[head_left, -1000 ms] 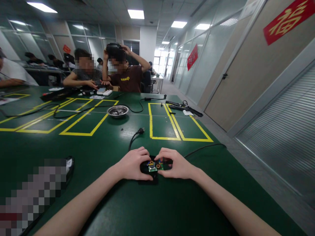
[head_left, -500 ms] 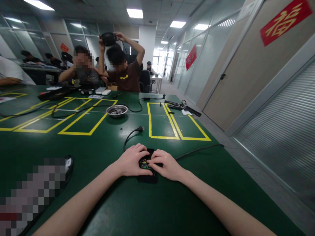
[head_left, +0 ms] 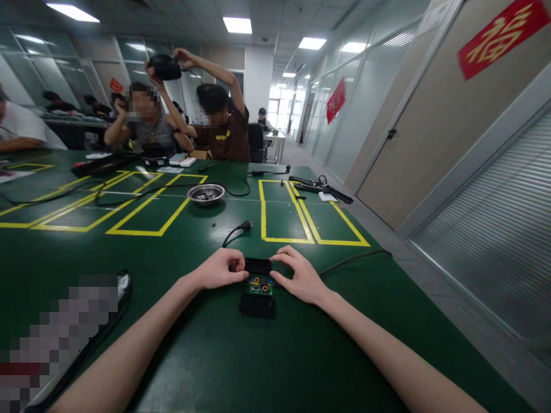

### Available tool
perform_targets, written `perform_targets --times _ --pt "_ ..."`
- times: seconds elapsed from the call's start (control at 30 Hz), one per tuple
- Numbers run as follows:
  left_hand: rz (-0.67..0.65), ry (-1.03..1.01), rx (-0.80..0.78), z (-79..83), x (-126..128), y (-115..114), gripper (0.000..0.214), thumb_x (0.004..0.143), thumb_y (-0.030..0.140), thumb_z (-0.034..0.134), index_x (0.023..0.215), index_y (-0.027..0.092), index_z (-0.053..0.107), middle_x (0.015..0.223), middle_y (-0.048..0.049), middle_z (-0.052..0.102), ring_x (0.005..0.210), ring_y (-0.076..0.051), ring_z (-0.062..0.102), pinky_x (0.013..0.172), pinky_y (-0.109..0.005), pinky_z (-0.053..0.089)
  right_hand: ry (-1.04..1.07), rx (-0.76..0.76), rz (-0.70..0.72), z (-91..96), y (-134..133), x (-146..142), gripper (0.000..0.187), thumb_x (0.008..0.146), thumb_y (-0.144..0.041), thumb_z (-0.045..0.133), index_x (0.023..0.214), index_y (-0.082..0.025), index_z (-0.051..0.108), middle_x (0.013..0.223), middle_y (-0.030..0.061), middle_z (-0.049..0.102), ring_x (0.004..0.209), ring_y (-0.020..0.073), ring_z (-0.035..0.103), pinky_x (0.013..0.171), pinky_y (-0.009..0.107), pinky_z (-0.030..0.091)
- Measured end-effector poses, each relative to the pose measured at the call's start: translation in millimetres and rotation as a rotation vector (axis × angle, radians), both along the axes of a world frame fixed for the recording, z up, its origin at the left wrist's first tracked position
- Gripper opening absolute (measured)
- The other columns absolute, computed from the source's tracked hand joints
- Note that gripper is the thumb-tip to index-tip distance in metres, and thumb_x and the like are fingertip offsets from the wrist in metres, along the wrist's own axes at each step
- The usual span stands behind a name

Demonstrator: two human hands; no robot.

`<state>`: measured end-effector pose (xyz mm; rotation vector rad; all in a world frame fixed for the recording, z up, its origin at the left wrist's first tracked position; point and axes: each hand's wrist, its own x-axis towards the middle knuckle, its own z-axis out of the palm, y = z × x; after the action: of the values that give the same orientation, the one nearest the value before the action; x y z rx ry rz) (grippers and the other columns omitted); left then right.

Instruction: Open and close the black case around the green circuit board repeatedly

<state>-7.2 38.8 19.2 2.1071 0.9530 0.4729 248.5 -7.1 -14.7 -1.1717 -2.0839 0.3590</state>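
Observation:
A small green circuit board [head_left: 261,285] with copper-ringed coils lies between two black plastic case halves. The far case half [head_left: 258,265] is between my hands, and the near case half [head_left: 257,306] lies on the table below the board. My left hand [head_left: 221,268] is at the far half's left end, its fingers curled and its thumb stretched along the near side. At the right end, my right hand [head_left: 298,275] has index finger and thumb about the corner, with a gap between them. A black cord with a plug [head_left: 246,226] runs out behind my left hand.
A metal bowl [head_left: 205,194] with small parts stands ahead on the green table [head_left: 301,355]. Yellow tape rectangles [head_left: 287,241] mark its surface. Black tool-like items [head_left: 322,188] lie at far right. Across the table, a person lifts a black object [head_left: 166,67]. Another cable [head_left: 357,258] runs rightward.
My hands have drawn apart and slightly away from me, uncovering the circuit board and the near case half. Across the table, the person's raised black object has moved left.

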Motion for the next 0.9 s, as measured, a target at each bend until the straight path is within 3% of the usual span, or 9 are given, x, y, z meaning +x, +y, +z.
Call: perform_targets --times 0.2,0.4,0.77,0.9 --pt "-0.070 0.056 -0.050 3.0 -1.2 0.5 0.021 0.071 0.036 0.073 0.073 0.015 0.070 0.069 0.0010 0.060 0.065 -0.013 0.053 0.061 -0.023 0.041 -0.081 -0.021 -0.002 9.1 -3.9 2.2 0.011 0.086 -0.023 0.067 0.095 -0.021 0.063 0.093 0.0026 0.060 0.072 0.0149 0.055 0.068 0.029 0.045" --pt "-0.107 0.096 -0.031 -0.6 -3.8 4.8 0.017 0.068 0.028 0.072 0.078 0.015 0.076 0.077 -0.0007 0.063 0.071 -0.014 0.056 0.065 -0.023 0.043 -0.212 -0.143 0.257 17.7 -0.4 18.0 0.010 0.081 -0.020 0.071 0.077 -0.019 0.062 0.077 0.0003 0.058 0.071 0.0150 0.055 0.065 0.026 0.040" --pt "-0.089 0.200 -0.190 11.5 -19.5 11.6 0.022 0.067 0.035 0.074 0.076 0.015 0.073 0.068 0.0011 0.065 0.064 -0.013 0.057 0.061 -0.023 0.043 -0.274 -0.318 0.194 31.0 0.1 21.8 0.021 0.090 -0.032 0.065 0.075 -0.018 0.067 0.065 -0.0005 0.063 0.057 0.0120 0.052 0.060 0.025 0.036" --pt "-0.085 0.212 -0.199 12.3 -21.2 12.6 0.022 0.067 0.036 0.074 0.075 0.015 0.074 0.068 0.0012 0.067 0.063 -0.013 0.057 0.061 -0.022 0.043 -0.207 -0.394 0.206 28.2 1.0 21.5 0.024 0.091 -0.034 0.063 0.073 -0.017 0.065 0.058 -0.0028 0.057 0.053 0.0110 0.048 0.057 0.025 0.034"
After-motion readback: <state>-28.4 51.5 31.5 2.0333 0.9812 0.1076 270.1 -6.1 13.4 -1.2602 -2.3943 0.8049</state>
